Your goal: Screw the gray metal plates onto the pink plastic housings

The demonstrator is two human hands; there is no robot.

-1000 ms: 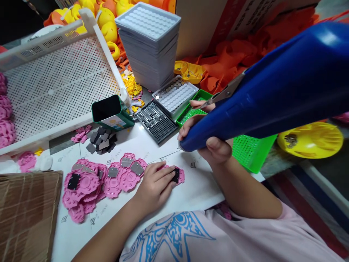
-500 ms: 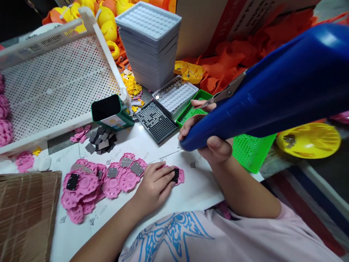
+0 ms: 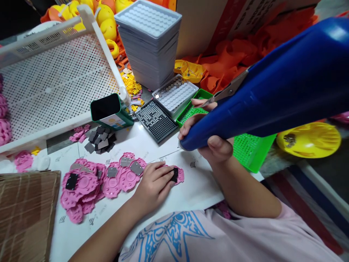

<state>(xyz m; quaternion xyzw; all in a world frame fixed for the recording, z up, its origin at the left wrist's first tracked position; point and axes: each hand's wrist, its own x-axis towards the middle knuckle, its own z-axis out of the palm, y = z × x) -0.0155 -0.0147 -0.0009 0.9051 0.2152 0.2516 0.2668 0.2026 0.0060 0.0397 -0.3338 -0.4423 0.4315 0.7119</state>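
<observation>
My left hand (image 3: pixel 155 182) lies on a pink plastic piece (image 3: pixel 180 175) on the white table, its fingers over part of a black plate (image 3: pixel 175 174) on that piece. Above and to the right, my right hand (image 3: pixel 209 134) is wrapped round the tip end of a blue tool (image 3: pixel 245 98), with scissors (image 3: pixel 229 89) along the tool's upper side. The tool's tip is in the air above the table. Left of my left hand lie several pink pieces (image 3: pixel 131 178) with grey plates, beside a pile of more pink pieces (image 3: pixel 85 183).
Small dark plates (image 3: pixel 102 139) lie by a green tin (image 3: pixel 109 118). Behind are a black screw tray (image 3: pixel 156 122), stacked white trays (image 3: pixel 152 47) and green baskets (image 3: pixel 249 149). A white crate (image 3: pixel 60 80) and a cardboard box (image 3: pixel 25 214) stand left; a yellow bowl (image 3: pixel 321 140) is right.
</observation>
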